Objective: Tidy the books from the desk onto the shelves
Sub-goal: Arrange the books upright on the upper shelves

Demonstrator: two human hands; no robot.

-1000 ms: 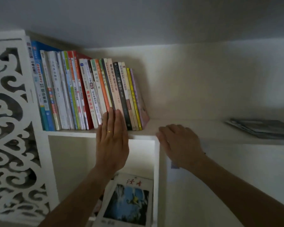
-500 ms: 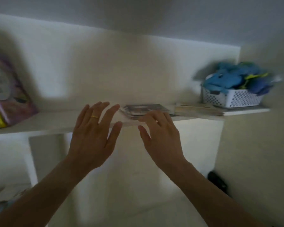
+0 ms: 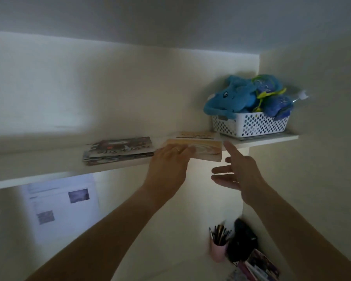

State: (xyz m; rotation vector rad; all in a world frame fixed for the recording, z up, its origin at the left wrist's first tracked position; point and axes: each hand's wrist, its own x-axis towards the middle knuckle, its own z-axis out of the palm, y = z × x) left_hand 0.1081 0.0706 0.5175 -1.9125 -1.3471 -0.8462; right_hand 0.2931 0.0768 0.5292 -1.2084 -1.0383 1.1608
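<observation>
A tan, orange-toned book [image 3: 205, 149] lies flat on the white shelf [image 3: 39, 176], its near edge overhanging the shelf front. My left hand [image 3: 168, 165] holds its left end, with the fingers laid over the cover and the thumb hidden beneath. My right hand [image 3: 238, 173] hovers open just right of and below the book, fingers spread, one finger pointing up near its right corner. A low stack of dark picture books [image 3: 120, 150] lies flat to the left. A pale book [image 3: 197, 135] lies behind the tan one.
A white perforated basket [image 3: 251, 125] of blue plush toys [image 3: 231, 96] sits at the shelf's right end by the wall. Below are a printed sheet [image 3: 63, 203] on the wall, a pink pen cup [image 3: 218, 249], a black object [image 3: 243, 240] and more books [image 3: 259, 264].
My view swung right, away from the upright row of books. Both hands left the shelf edge; my left hand now holds the tan book and my right hand has opened beside it.
</observation>
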